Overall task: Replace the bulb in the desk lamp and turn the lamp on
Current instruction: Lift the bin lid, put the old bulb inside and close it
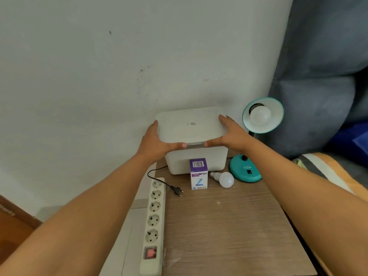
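A teal desk lamp (245, 172) stands at the table's back right, its shade (275, 116) tilted toward me with a white bulb (260, 114) screwed in. A loose white bulb (226, 179) lies on the wooden table in front of the lamp base. Beside it stands a small purple and white bulb carton (198, 174). The lamp's black plug (177, 190) lies unplugged next to a white power strip (153, 222). My left hand (157, 142) and my right hand (229, 134) grip the two ends of a white lid (190, 124), held just above a white box (197, 160).
The white box stands against the wall at the back of the table. The power strip, its red switch (150, 252) near me, runs along the table's left edge. A grey cushion (318, 76) and striped bedding (328, 172) lie to the right.
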